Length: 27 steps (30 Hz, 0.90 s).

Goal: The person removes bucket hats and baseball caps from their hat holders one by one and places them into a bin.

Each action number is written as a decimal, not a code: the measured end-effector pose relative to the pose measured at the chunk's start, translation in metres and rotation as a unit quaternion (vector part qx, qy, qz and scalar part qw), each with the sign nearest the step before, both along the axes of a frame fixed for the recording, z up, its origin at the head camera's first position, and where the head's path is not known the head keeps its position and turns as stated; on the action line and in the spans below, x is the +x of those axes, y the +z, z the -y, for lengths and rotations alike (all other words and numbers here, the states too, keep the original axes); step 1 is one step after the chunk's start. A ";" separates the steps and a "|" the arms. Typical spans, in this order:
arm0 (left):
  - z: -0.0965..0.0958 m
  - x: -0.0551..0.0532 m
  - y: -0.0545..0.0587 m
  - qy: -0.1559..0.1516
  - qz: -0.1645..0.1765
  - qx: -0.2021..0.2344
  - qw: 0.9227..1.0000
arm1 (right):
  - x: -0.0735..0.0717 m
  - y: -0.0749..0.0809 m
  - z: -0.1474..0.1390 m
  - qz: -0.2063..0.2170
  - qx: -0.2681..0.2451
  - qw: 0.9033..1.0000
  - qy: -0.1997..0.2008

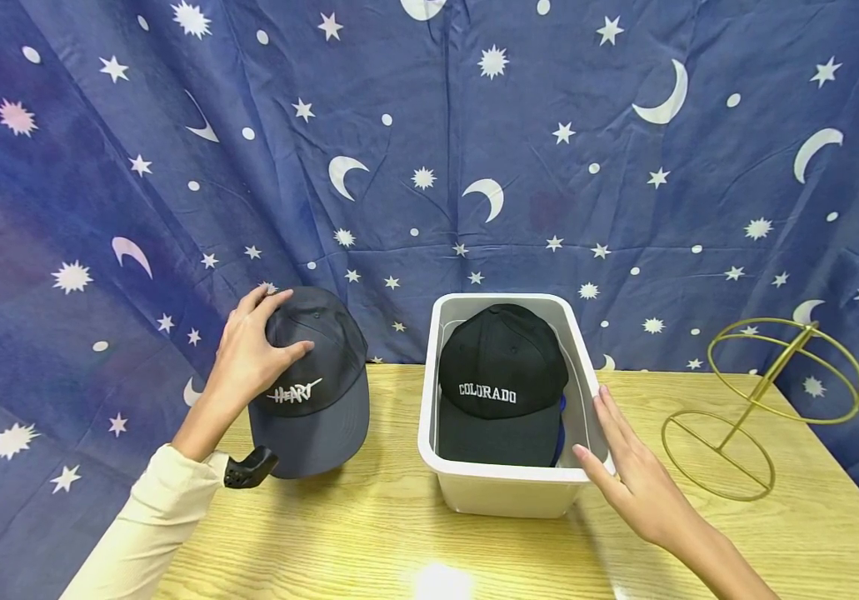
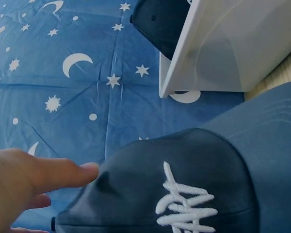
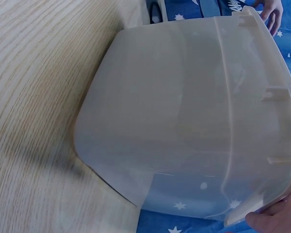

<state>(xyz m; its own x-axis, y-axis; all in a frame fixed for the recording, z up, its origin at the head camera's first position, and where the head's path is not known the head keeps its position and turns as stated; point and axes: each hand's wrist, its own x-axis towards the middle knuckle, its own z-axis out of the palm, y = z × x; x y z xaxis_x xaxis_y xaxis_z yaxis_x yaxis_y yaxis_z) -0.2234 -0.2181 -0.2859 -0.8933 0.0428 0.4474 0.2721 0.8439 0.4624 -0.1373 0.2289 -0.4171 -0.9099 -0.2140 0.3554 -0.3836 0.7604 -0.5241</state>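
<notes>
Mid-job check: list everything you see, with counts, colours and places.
HEART cap: one, dark navy, left of the bin
COLORADO cap: one, black, inside the bin
Blue item: at least one, blue, in the bin, mostly hidden behind the COLORADO cap
Bin: one, white, mid-table
Wire stand: one, gold, right of the bin
Table: one, light wood, below everything
Cloth backdrop: one, blue with white moons and stars, behind the table
Wrist device: one, black, at the left cuff
Sleeve: one, cream, left arm
Left hand: one, bare, at the HEART cap's crown
Right hand: one, bare, at the bin's right rim
</notes>
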 end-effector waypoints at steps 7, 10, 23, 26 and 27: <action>0.007 -0.005 -0.007 -0.007 0.027 -0.015 0.999 | 0.000 0.000 0.000 -0.002 0.002 1.000 0.000; 0.009 -0.006 -0.011 -0.005 0.017 -0.017 1.000 | 0.000 0.000 0.000 -0.003 0.004 1.000 0.000; 0.013 -0.012 -0.022 -0.007 -0.081 0.003 0.997 | 0.000 -0.001 0.000 -0.001 0.002 1.000 0.001; 0.014 -0.014 -0.023 -0.006 -0.094 0.009 0.995 | 0.000 -0.001 0.000 -0.001 0.001 1.000 0.000; 0.014 -0.015 -0.023 -0.006 -0.099 0.011 0.995 | 0.000 -0.001 0.000 0.000 0.002 1.000 0.000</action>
<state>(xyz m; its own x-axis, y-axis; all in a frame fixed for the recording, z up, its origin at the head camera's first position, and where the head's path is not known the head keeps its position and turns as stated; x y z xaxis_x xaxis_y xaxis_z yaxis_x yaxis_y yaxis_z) -0.2379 -0.2326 -0.3093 -0.7871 0.0414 0.6154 0.3697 0.8303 0.4170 -0.1372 0.2290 -0.4183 -0.9096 -0.2150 0.3554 -0.3839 0.7620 -0.5215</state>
